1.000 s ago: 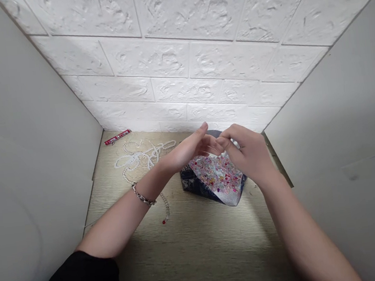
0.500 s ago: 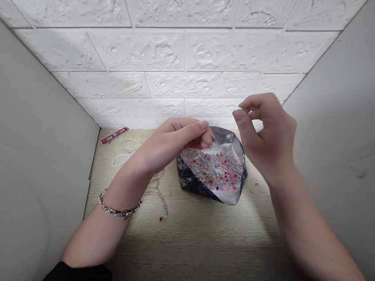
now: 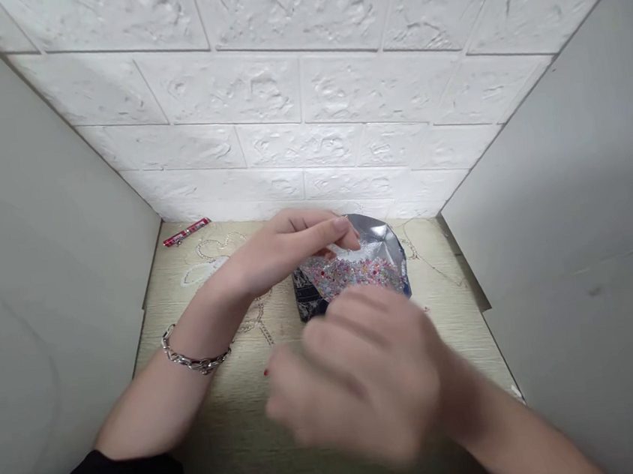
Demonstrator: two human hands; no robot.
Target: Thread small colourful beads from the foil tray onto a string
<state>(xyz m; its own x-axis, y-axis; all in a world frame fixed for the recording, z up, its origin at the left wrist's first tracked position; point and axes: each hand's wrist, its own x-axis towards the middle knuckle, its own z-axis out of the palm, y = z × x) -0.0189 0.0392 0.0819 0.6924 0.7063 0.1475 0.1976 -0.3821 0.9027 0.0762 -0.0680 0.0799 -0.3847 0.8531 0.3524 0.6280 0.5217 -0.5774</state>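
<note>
My left hand (image 3: 295, 248) hovers over the left side of an opened pouch, thumb pressed against curled fingers. Whatever it pinches is too small to make out. The pouch (image 3: 307, 294) is dark and patterned outside, with a shiny silver lining. Inside it lies a heap of tiny pink, red and clear beads (image 3: 348, 273). In front of the pouch is my right hand (image 3: 359, 376), blurred by motion, back toward me and fingers curled in. It covers the pouch's front edge, and anything in its fingertips is hidden.
Thin beaded strands (image 3: 255, 323) lie on the tabletop (image 3: 438, 269) left of the pouch, partly behind my left arm. A narrow red item (image 3: 187, 232) rests in the far left corner. A white brick-pattern wall (image 3: 261, 145) stands behind, with pale panels on both sides.
My right hand has swept from above the pouch's right side down and left, to in front of the pouch. My left hand has barely moved. The view has shifted slightly.
</note>
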